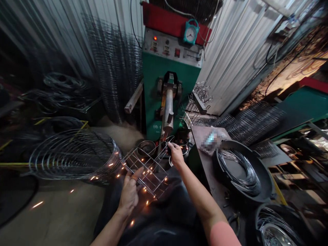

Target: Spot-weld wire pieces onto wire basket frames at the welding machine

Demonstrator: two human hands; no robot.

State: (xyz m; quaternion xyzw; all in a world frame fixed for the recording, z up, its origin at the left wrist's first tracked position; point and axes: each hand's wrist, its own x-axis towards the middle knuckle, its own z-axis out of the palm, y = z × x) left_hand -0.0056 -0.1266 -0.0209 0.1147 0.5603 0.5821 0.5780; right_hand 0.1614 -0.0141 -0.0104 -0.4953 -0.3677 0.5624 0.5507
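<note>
A metal wire rack (155, 187) is held tilted over my lap, under the arm of a green spot welder (153, 94). My left hand (129, 193) grips the rack's near left side, with a finger stretched along the wires. At the far right corner, my right hand (176, 154) pinches the rack just beside the tip of the welder's electrode arm (167, 109). What else lies between those fingertips is too small to make out. Orange sparks fly across the rack and down to the left.
Left of the rack lies a row of large wire rings (74, 155). On the right, a table (202, 160) bears a black pan (266, 177) with thin wire rings. A second pan (253, 222) sits nearer me. A teal clock (191, 32) is on the welder.
</note>
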